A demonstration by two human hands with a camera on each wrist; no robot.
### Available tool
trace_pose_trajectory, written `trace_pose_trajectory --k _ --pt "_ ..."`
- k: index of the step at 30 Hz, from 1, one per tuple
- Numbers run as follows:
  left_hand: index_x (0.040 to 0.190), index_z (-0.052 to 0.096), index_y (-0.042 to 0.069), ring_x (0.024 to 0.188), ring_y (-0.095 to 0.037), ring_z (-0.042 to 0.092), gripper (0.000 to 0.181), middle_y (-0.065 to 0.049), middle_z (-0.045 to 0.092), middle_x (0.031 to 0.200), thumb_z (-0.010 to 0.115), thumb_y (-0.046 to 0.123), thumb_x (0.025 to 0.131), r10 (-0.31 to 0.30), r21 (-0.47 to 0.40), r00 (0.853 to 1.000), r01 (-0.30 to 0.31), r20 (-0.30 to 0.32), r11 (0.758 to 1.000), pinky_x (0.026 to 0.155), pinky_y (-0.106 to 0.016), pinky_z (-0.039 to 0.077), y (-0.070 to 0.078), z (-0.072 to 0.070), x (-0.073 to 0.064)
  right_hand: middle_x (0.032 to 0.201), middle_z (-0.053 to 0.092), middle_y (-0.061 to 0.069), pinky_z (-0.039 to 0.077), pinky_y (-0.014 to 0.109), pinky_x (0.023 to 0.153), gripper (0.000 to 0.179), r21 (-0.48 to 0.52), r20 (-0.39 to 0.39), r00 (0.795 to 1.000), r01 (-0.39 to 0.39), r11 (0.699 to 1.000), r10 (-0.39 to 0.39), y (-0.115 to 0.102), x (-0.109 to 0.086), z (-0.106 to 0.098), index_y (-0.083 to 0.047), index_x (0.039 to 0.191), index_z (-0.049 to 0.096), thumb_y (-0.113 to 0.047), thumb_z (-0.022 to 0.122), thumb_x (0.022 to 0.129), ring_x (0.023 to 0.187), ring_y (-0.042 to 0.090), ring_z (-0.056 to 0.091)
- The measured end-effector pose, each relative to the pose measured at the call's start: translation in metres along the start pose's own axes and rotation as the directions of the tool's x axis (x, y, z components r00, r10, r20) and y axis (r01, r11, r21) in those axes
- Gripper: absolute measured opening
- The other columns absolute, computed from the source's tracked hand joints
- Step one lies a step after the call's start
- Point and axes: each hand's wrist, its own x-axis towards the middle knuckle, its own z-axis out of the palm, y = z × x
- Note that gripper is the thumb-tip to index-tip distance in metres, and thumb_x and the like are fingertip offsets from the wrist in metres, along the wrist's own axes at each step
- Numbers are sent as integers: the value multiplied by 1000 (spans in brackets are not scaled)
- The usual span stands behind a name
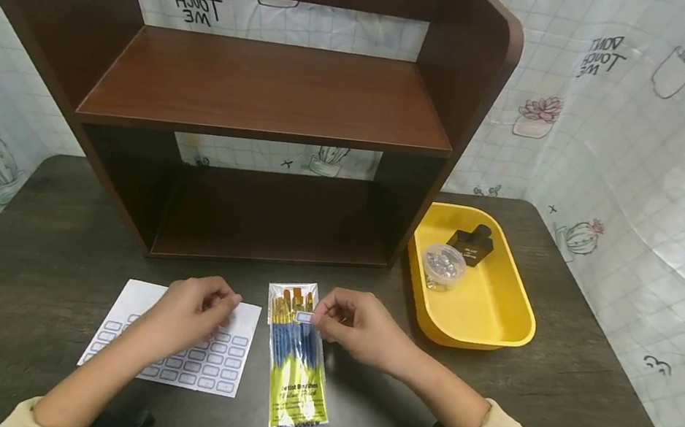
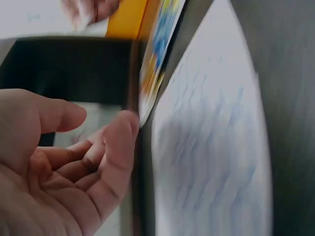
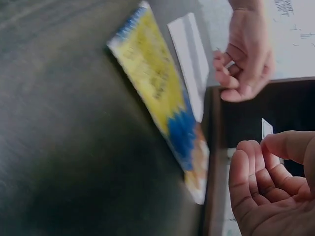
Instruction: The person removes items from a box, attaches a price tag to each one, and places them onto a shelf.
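One label [image 1: 304, 317] is already off the label sheet [image 1: 245, 318] and in your right hand [image 1: 362, 326], but it isn't on anything yet. The sheet lies flat on the table [image 1: 69, 261], its lower rows filled with labels and its top strip bare where your arm doesn't hide it. The packet of brushes [image 1: 300, 355] rests between your hands, with no such label that I can make out on its face, so placing the one you hold looks like the part left. Your right thumb and forefinger pinch it by one end, closed right up; the rest juts out past the tips towards your left hand [image 1: 188, 314]. From the head it lines up over the bristle end of the packet, though the right wrist view shows it raised, apart from the plastic. Your left hand holds nothing, thumb and forefinger parted above the sheet.
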Motion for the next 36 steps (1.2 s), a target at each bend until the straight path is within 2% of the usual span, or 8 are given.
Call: trace_pose_trajectory --k 3,6,11,16,22,24,28,36 --pt "113 68 -5 58 -13 64 27 -5 70 72 64 19 104 -43 -119 992 58 119 991 54 -27 56 9 17 3 84 69 12 61 29 70 8 24 27 999 -22 999 21 7 1 7 3 96 69 -4 67 98 74 10 64" --pt "111 66 -9 56 -12 66 26 -8 71 71 64 16 102 -57 -208 980 97 191 973 54 -29 59 11 29 6 85 70 16 61 27 70 8 73 57 998 -33 997 29 13 3 15 5 96 67 -2 64 98 75 11 65" --pt "102 68 -10 57 -10 68 21 -11 74 74 63 10 101 -79 -286 968 147 236 947 58 -31 62 14 35 10 89 70 20 62 25 73 8 144 103 994 -56 988 41 21 5 23 8 98 65 2 59 98 78 10 66" --pt "100 68 -10 58 -9 69 20 -12 74 74 61 9 102 -77 -303 960 160 267 939 60 -31 63 16 40 14 91 70 21 62 24 74 11 169 96 994 -70 983 54 26 5 25 9 100 64 2 56 97 80 10 67" --pt "104 64 -16 59 -7 69 22 -14 74 78 57 4 103 -118 -430 937 259 328 865 62 -28 64 14 44 18 92 70 22 61 23 75 12 177 90 994 -71 982 56 30 5 27 10 100 64 1 56 97 80 11 67" --pt "106 64 -17 59 -7 69 22 -14 73 79 55 3 103 -131 -444 933 279 336 852 63 -27 63 13 44 18 92 70 22 61 23 75 12 181 86 994 -76 980 62 30 6 27 9 100 64 0 57 98 80 11 67" --pt "106 65 -16 58 -9 70 21 -14 73 77 57 3 103 -147 -415 937 276 316 867 61 -29 63 11 44 21 92 70 23 61 23 76 11 194 83 994 -80 978 65 32 6 27 9 100 63 0 57 98 81 12 67" --pt "88 67 -3 50 -8 67 17 -8 69 66 62 6 101 -119 -240 968 171 220 956 54 -28 60 14 52 26 94 70 27 63 27 77 12 244 95 994 -77 967 56 37 4 26 11 101 61 1 56 97 82 14 69"
